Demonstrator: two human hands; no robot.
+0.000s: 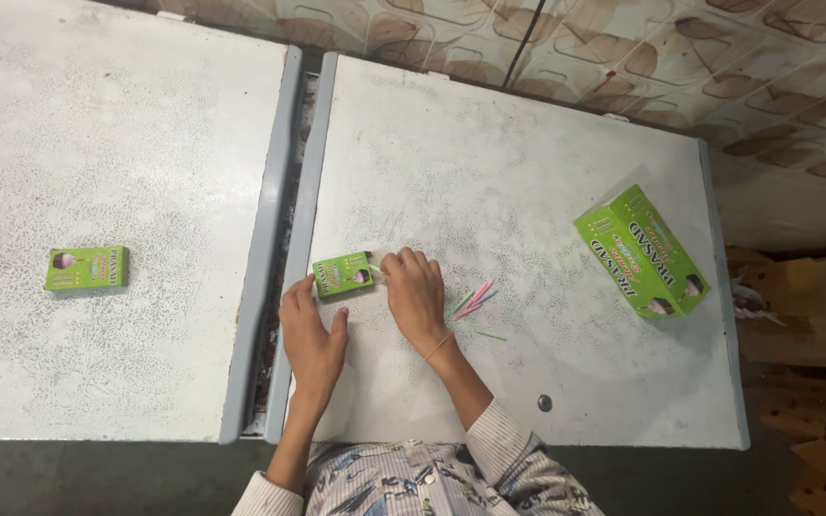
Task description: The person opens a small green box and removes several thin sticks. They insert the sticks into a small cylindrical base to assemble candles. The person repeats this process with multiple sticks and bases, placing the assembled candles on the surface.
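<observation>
Two pale grey metal desks [528, 191] side by side, a dark gap [279, 239] between them, patterned brown tiled floor [719, 57] beyond the far edge. Near the right edge of the right-hand desk, well apart from the hands: large bright green cardboard carton [641, 252], lying tilted. Out on the left-hand desk: small green cardboard box [87, 268], flat and alone. Close beside the gap, on the right-hand desk: a second small green box [343, 274], its right end seemingly open. Left hand [313, 330] with fingertips against that box's near left corner, steadying rather than wrapped round it. Right hand [415, 291] with fingers bunched at the open end; whether anything sits pinched between those fingertips cannot be told. Just right of the right hand: few thin pink and green sticks [475, 301], loose on the desk, one green one lying a little apart towards the near side.

Likely risks, judged from this layout: box nudged leftward over the raised lip and into the gap, given only a light fingertip hold; thin sticks snapped or bent if pushed in at an angle; loose sticks swept or rolled away by the right wrist.
</observation>
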